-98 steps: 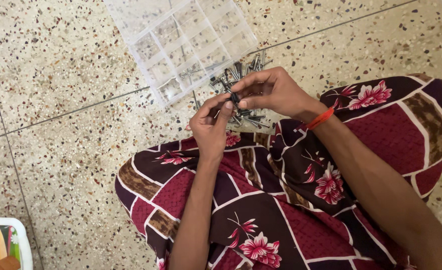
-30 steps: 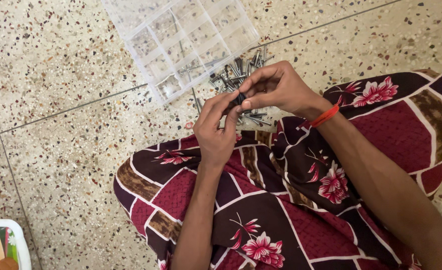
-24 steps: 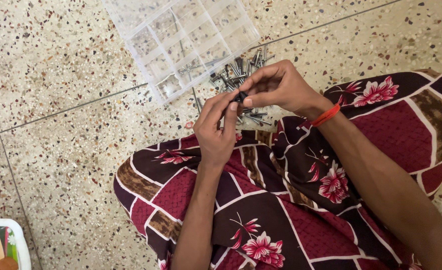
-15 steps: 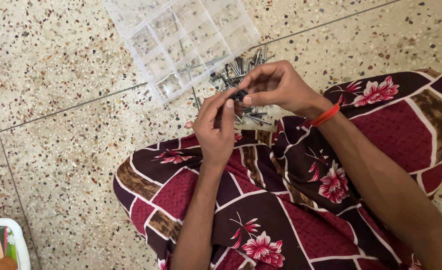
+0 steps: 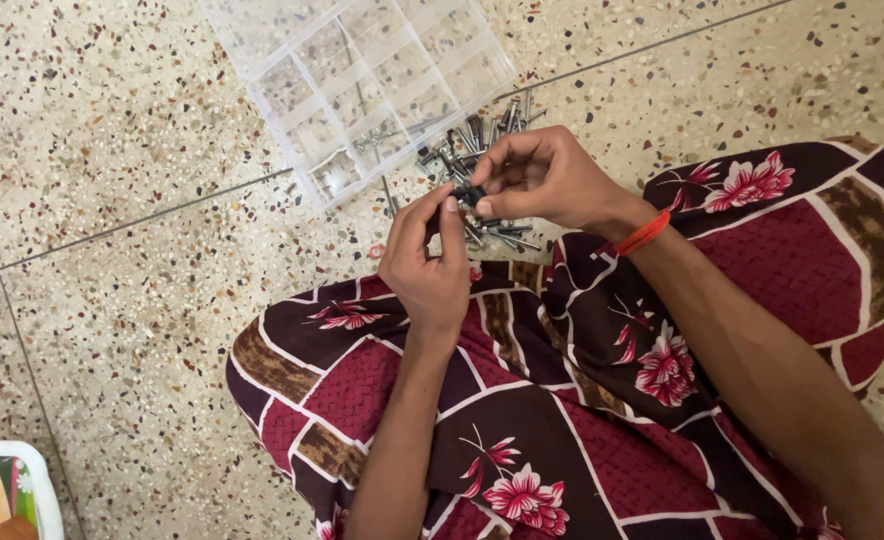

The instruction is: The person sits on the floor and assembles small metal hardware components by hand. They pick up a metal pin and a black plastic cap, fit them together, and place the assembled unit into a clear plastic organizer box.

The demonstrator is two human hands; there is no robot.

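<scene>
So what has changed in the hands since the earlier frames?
Little: both hands still pinch the small dark part between their fingertips, having only shifted their grip slightly. The loose screws, the clear compartment box and the floor stay as they were.

A speckled terrazzo floor [image 5: 112, 330] with thin joint lines carries a white tub [image 5: 37, 480] with an orange label at the lower left corner, while a dark red flowered cloth [image 5: 582, 400] covers the lap.
</scene>
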